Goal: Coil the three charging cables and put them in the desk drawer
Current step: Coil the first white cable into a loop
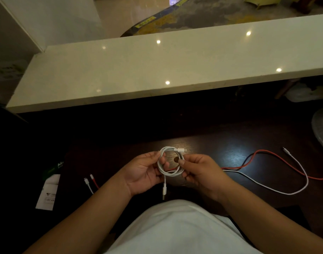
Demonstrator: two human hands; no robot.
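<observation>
A white charging cable (170, 173) is wound into a small coil above the dark desk (221, 147). My left hand (145, 171) holds the coil's left side and my right hand (199, 170) pinches its right side. One plug sticks out at the top right of the coil, the other hangs straight down. A red cable (278, 158) and a second white cable (267, 187) lie loose on the desk to the right, running under my hands. Their plug ends (90, 180) show at the left. No drawer is in view.
A pale stone counter (157, 70) rises behind the desk. A white and green paper packet (48, 191) lies at the desk's left edge. A round greyish object (322, 125) sits at the far right. My white shirt fills the bottom.
</observation>
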